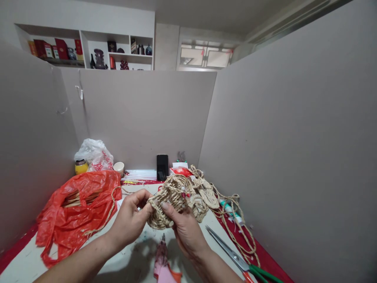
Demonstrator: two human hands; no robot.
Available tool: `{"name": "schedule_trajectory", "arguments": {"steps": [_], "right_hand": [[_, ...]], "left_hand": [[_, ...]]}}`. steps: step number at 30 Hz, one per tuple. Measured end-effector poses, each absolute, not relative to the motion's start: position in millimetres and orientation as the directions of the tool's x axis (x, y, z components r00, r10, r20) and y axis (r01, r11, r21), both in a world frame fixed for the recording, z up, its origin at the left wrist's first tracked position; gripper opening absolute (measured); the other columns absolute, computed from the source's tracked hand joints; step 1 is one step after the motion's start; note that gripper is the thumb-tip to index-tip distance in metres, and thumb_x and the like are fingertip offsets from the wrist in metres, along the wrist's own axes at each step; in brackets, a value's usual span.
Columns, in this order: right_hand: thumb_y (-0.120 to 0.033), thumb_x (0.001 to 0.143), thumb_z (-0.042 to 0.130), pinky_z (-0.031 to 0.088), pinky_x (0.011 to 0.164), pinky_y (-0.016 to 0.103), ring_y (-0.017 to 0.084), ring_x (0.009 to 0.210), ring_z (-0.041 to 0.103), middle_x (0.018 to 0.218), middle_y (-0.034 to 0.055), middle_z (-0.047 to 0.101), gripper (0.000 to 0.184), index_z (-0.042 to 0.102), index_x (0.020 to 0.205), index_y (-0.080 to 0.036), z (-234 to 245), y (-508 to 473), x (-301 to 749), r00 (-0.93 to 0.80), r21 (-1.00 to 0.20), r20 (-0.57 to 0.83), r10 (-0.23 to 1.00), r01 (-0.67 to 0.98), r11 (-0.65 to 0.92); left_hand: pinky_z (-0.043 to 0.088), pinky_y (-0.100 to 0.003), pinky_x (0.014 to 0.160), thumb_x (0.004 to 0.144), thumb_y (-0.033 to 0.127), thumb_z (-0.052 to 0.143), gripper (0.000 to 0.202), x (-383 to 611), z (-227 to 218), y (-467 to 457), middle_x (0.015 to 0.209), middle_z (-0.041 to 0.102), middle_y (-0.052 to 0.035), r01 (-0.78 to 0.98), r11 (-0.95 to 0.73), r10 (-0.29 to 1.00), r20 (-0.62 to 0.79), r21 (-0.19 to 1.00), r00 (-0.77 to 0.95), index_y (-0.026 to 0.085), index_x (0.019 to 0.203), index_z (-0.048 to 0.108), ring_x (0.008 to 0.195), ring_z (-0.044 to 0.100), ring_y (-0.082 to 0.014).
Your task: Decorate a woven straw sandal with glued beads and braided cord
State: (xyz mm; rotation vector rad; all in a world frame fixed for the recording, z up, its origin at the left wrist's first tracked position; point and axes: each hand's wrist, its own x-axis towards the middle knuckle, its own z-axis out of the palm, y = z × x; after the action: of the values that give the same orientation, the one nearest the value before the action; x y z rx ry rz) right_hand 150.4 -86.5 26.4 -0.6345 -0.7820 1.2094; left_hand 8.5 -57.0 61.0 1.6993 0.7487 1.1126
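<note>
A piece of woven straw cord work (166,200), curved like a small shell, is held up over the table in both hands. My left hand (134,214) pinches its left edge between thumb and fingers. On the lower right, my right hand (187,226) grips it with the thumb pressed on the front; the other fingers are hidden behind. Small red beads (185,195) show at its upper right side. Straight below the hands lies a pink glue gun (161,261), nozzle pointing away from me. From the left, a loose straw cord (113,198) runs toward the piece.
Scissors (232,253) with green and orange handles lie at right, near coiled straw cord (206,192). A red plastic bag (79,212) holding flat strips spreads at left. Behind stand a phone (162,167), a white cup (119,168) and a yellow jar (81,167). Grey partitions (141,114) enclose the table.
</note>
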Motion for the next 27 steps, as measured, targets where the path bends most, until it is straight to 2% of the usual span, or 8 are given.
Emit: {"name": "schedule_trajectory", "arguments": {"steps": [4,7,10,13,15,21,27], "right_hand": [[-0.026,0.069,0.079,0.046,0.093,0.04,0.024,0.096,0.066,0.099,0.0029,0.074,0.039,0.067,0.105,-0.021,26.2,-84.1,155.5,0.159,-0.784,0.198,0.967,-0.566,0.254],[-0.027,0.071,0.078,0.049,0.089,0.039,0.023,0.094,0.066,0.101,0.0029,0.073,0.043,0.064,0.111,-0.022,27.7,-82.1,158.7,0.156,-0.776,0.195,0.968,-0.579,0.249],[-0.028,0.072,0.077,0.05,0.086,0.038,0.024,0.094,0.066,0.101,0.0029,0.073,0.046,0.062,0.115,-0.023,29.0,-80.8,160.3,0.147,-0.77,0.187,0.971,-0.592,0.238],[-0.028,0.07,0.078,0.051,0.085,0.038,0.024,0.096,0.066,0.103,0.003,0.073,0.047,0.062,0.115,-0.023,28.8,-80.5,160.9,0.152,-0.763,0.186,0.971,-0.6,0.24],[-0.028,0.07,0.078,0.051,0.085,0.037,0.023,0.095,0.066,0.102,0.0029,0.073,0.046,0.063,0.113,-0.023,27.9,-80.6,161.1,0.156,-0.763,0.186,0.97,-0.599,0.243],[-0.026,0.069,0.078,0.05,0.087,0.039,0.022,0.091,0.067,0.098,0.0019,0.074,0.036,0.067,0.103,-0.023,24.9,-81.1,160.0,0.135,-0.782,0.198,0.971,-0.576,0.239],[-0.025,0.069,0.079,0.05,0.085,0.039,0.022,0.088,0.066,0.092,0.0027,0.074,0.029,0.07,0.096,-0.02,23.3,-80.8,159.9,0.133,-0.806,0.212,0.968,-0.536,0.25]], "left_hand": [[0.043,-0.021,0.056,0.073,0.032,0.07,0.02,9.5,64.3,-51.5,0.065,0.059,0.0002,-0.072,-0.255,0.852,0.259,0.964,0.455,0.014,0.074,0.062,0.058,0.052,-0.0107],[0.048,-0.028,0.07,0.067,0.026,0.075,0.031,9.2,68.0,-49.0,0.082,0.066,-0.004,-0.122,-0.164,0.807,0.204,0.979,0.555,0.015,0.094,0.066,0.075,0.06,-0.0163],[0.048,-0.029,0.074,0.069,0.023,0.072,0.038,7.9,70.2,-49.5,0.089,0.064,-0.0042,-0.049,-0.242,0.82,0.231,0.969,0.524,0.019,0.107,0.066,0.082,0.058,-0.0178],[0.043,-0.026,0.066,0.07,0.02,0.068,0.032,6.4,70.9,-51.5,0.082,0.059,-0.0019,0.182,-0.453,0.855,0.367,0.873,0.367,0.022,0.101,0.071,0.073,0.051,-0.0149],[0.041,-0.024,0.063,0.07,0.021,0.068,0.028,6.0,70.9,-51.9,0.076,0.055,-0.0006,0.262,-0.521,0.838,0.428,0.812,0.34,0.023,0.097,0.073,0.07,0.048,-0.0145],[0.041,-0.024,0.059,0.08,0.029,0.061,0.017,8.6,65.9,-49.3,0.072,0.057,-0.0021,0.115,-0.464,0.8,0.359,0.878,0.481,0.016,0.083,0.071,0.064,0.049,-0.013],[0.04,-0.021,0.054,0.08,0.03,0.063,0.021,8.9,59.5,-51.7,0.062,0.052,0.0007,0.061,-0.435,0.805,0.358,0.898,0.474,0.014,0.067,0.061,0.057,0.049,-0.0108]]}}
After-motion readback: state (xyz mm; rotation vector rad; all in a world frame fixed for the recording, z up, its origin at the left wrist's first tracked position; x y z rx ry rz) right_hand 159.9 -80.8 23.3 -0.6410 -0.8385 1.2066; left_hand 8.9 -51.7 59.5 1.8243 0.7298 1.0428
